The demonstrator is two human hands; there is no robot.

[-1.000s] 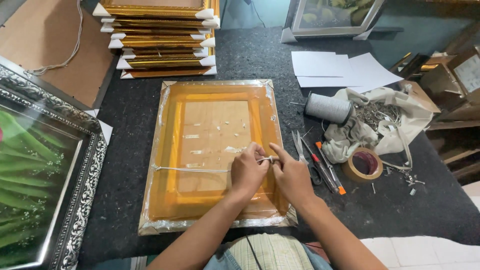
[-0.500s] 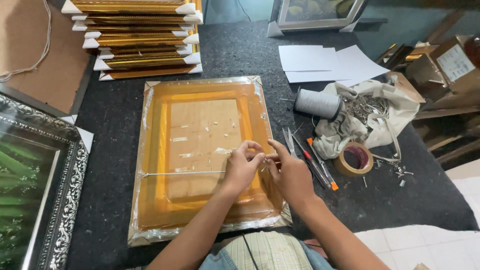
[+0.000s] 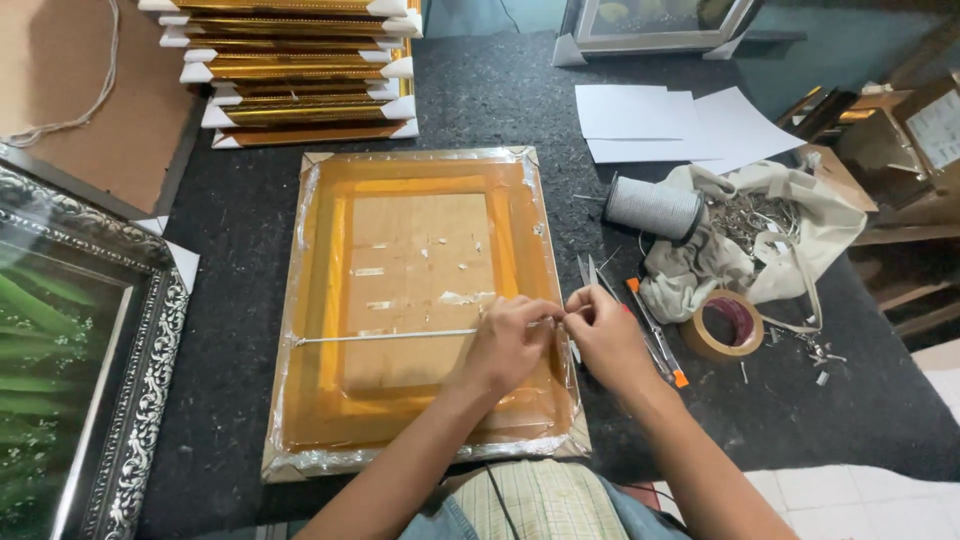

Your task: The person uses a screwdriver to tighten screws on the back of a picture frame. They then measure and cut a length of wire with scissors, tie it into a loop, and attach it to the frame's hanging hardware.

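While a plastic-wrapped golden frame lies face down on the dark surface, a pale cord is stretched across its back. The cord's right end is pinched by the left hand and the right hand, fingers closed at the frame's right edge. Scissors and a tape roll are seen just beside them.

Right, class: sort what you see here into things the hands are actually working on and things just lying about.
In use:
left hand
right hand
string
wrapped gold frame

Lying about:
spool
tape roll
white sheets
cloth bag
stacked frames
silver ornate frame
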